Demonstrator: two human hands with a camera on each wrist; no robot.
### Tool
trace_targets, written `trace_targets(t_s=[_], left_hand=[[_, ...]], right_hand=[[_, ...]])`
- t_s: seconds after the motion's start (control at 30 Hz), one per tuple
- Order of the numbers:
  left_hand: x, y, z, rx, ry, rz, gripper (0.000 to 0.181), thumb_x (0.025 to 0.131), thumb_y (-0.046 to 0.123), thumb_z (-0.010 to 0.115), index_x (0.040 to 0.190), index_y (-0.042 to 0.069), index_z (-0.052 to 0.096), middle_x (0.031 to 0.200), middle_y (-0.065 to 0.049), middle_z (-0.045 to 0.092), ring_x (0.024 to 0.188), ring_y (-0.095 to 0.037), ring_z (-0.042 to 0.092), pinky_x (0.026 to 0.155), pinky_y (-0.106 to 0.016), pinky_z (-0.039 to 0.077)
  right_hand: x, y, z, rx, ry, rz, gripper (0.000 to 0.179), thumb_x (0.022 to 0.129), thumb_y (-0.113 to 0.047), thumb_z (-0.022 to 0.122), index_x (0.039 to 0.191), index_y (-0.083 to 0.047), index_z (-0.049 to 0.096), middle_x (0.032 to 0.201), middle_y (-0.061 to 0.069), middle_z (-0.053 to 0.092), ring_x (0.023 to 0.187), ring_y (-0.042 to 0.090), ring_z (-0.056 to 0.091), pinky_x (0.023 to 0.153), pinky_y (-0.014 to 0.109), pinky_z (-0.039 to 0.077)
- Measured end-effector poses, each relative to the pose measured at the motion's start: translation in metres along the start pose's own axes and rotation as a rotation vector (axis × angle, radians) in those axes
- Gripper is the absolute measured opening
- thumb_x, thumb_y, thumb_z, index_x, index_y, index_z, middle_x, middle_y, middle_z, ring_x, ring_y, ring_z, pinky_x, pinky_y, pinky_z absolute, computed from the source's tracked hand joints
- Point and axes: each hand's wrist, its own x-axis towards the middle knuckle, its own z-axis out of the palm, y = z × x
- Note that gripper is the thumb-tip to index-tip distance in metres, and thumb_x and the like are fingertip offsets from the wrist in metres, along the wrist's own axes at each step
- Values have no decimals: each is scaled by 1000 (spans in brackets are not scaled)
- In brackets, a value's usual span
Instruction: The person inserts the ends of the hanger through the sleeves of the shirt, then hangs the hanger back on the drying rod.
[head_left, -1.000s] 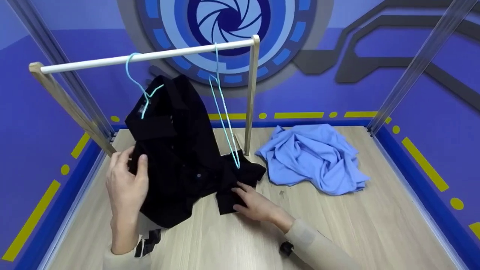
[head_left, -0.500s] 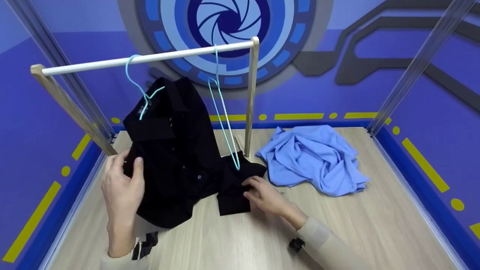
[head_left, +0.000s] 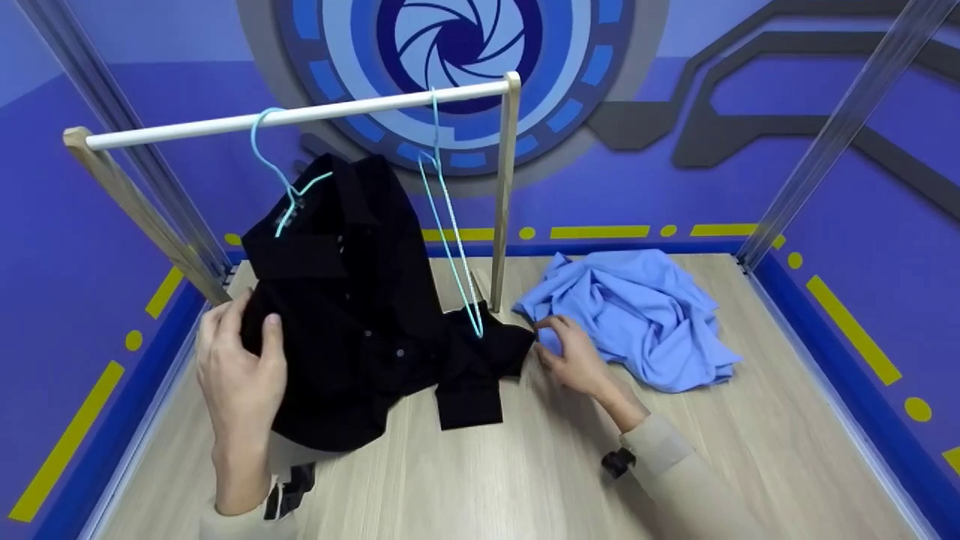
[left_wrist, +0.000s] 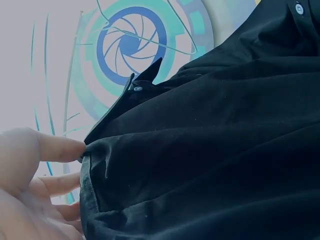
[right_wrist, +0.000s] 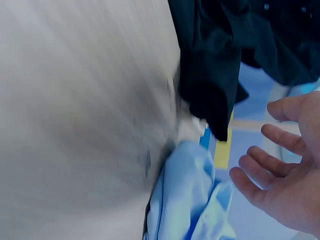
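A black button-up shirt (head_left: 352,300) hangs from a light-blue wire hanger (head_left: 289,191) on the rack, its lower parts lying on the table. At its left edge, my left hand (head_left: 244,382) pinches the cloth between thumb and fingers; the left wrist view shows the thumb (left_wrist: 60,149) on the fold. My right hand (head_left: 581,360) hovers between the shirt's black sleeve (head_left: 480,352) and a crumpled light-blue cloth garment (head_left: 645,315). In the right wrist view its fingers (right_wrist: 257,167) are spread and relaxed, apart from both fabrics.
The rack has a white rail (head_left: 315,112) between wooden posts (head_left: 504,195). A second light-blue hanger (head_left: 454,240) hangs at the right, its lower end against the black sleeve. Blue printed walls (head_left: 862,247) enclose the wooden tabletop (head_left: 555,472) on the left, back and right.
My right hand has left the black sleeve and moved right and away from me, toward the light-blue garment. My left hand has shifted slightly left, still holding the shirt's edge.
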Motion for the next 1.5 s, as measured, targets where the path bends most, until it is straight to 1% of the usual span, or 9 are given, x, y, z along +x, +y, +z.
trace_targets(t_s=[0.13,0.3,0.57,0.77,0.9,1.0,1.17,1.27,1.5], left_hand=[[0,1,-1,-3,7,6,47,99,10,67,142,-5,56,139,-25,53,131,-44,46,109,-60,34],[-1,2,-1,-10,27,23,49,99,10,67,144,-5,54,147,-24,48,138,-43,41,113,-59,30],[-3,4,2,-33,113,149,42,97,5,69,137,-5,62,146,-22,48,132,-41,44,109,-54,36],[-6,6,7,-69,101,217,39,94,1,72,132,-5,65,142,-23,50,130,-42,46,107,-56,36],[-10,9,13,-84,76,235,37,93,0,73,130,-4,66,140,-22,51,128,-41,47,105,-50,38],[-14,10,18,-97,59,255,36,92,-1,73,128,-4,67,139,-21,53,127,-40,48,103,-47,39],[-17,9,21,-120,32,279,34,93,-2,72,126,-4,68,133,-20,57,127,-38,50,104,-52,38],[-19,9,23,-113,5,292,32,94,-1,70,126,-4,68,131,-19,58,125,-35,52,103,-53,40],[-23,6,30,-118,-21,313,31,93,-2,72,123,-4,69,127,-19,60,121,-36,54,100,-52,41]], right_hand=[[2,13,-10,-18,53,45,32,88,1,74,118,7,64,119,23,62,116,43,57,102,56,41],[1,26,-17,-50,67,123,37,88,1,75,122,8,61,125,28,57,120,48,51,104,58,38],[0,37,-23,-116,80,166,48,88,0,75,131,9,56,136,32,51,129,52,43,110,60,32],[-1,47,-26,-163,89,183,58,85,-2,80,135,12,53,147,39,39,137,57,33,113,63,27],[-1,55,-29,-219,101,173,65,83,-7,83,135,15,51,148,41,35,139,59,28,114,65,23],[0,60,-31,-257,77,212,72,86,-15,83,140,16,47,151,42,30,142,59,23,115,66,19],[2,65,-37,-260,-2,335,86,94,-29,77,152,14,32,159,40,13,149,54,7,118,65,7],[2,70,-40,-255,-43,379,92,95,-36,75,155,13,26,162,38,6,151,52,1,119,64,2],[-1,77,-43,-229,-145,473,99,96,-45,71,158,11,18,162,37,0,150,52,0,117,68,3]])
